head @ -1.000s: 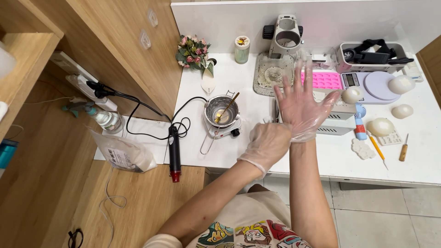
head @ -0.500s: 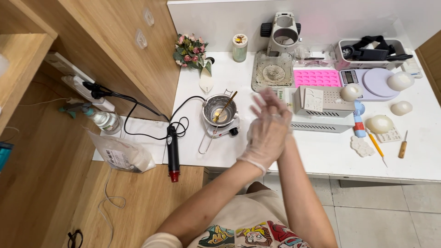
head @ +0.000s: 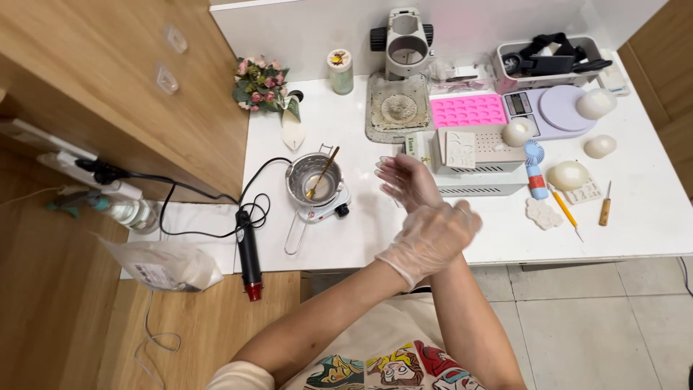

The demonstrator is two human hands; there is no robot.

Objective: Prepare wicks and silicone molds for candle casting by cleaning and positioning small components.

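Above the white counter (head: 361, 245), the gloved left hand (head: 432, 238) is pressed against the right hand (head: 406, 180), fingers spread, nothing gripped; the thin glove may tear if tugged hard.

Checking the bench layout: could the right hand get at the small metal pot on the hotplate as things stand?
Probably yes. The right hand hovers just right of the metal pot, with bare white table between them. The left hand lies nearer the body, out of the way.

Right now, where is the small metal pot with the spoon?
In the head view, the metal pot sits on a small white burner, left of both gloved hands, near the coiled black cord.
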